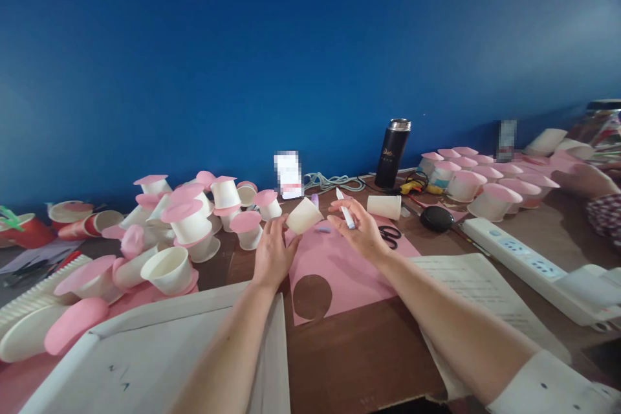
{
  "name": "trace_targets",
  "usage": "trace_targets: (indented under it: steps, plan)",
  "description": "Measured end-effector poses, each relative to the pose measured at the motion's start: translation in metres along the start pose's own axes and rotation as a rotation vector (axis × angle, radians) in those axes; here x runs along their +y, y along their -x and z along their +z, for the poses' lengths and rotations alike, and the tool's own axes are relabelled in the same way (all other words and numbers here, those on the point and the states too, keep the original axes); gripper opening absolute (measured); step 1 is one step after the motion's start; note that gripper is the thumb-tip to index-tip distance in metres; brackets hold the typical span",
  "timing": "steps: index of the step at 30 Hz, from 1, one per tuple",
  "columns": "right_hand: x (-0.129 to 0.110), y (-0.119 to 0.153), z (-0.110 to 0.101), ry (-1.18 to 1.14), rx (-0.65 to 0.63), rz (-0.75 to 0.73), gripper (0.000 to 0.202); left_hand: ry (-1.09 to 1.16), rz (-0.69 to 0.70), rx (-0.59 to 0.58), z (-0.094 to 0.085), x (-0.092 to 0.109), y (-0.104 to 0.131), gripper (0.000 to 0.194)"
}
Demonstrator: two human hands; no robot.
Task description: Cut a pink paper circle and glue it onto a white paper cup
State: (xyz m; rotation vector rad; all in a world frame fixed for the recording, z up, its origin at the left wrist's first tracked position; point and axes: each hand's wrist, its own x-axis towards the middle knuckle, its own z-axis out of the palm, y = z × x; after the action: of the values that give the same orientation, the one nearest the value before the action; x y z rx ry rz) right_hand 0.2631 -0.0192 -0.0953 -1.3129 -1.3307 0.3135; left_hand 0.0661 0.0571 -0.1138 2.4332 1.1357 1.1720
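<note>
Blue wall (310, 77) rises behind a dark brown wooden worktop (359, 362), where a jumble of white paper cups with pink paper discs (183, 223) spreads left of the left hand (272, 252) and a pink paper sheet with a round hole (344, 275) lies below both hands. Beyond the right hand (359, 228) stands a black cylindrical flask (392, 156). Between the hands, the left grips a tilted plain white paper cup (305, 217), while the right pinches a slim white pen (345, 210).
</note>
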Motion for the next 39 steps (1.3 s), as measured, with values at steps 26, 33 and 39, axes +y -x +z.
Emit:
trace_targets:
  steps: [26, 33, 39]
  plan:
    - [-0.031, 0.011, 0.026, -1.185, -0.073, 0.683, 0.023, 1.589, -0.719, -0.285, -0.005, 0.030, 0.000, 0.021]
    - [-0.024, 0.011, 0.028, -1.124, -0.023, 0.670, 0.026, 1.639, -0.711, -0.350, -0.010, 0.038, 0.000, 0.024]
    - [-0.021, 0.018, 0.031, -0.842, -0.038, 0.578, 0.031, 1.708, -0.722, -0.189, 0.000, 0.037, 0.000, 0.020]
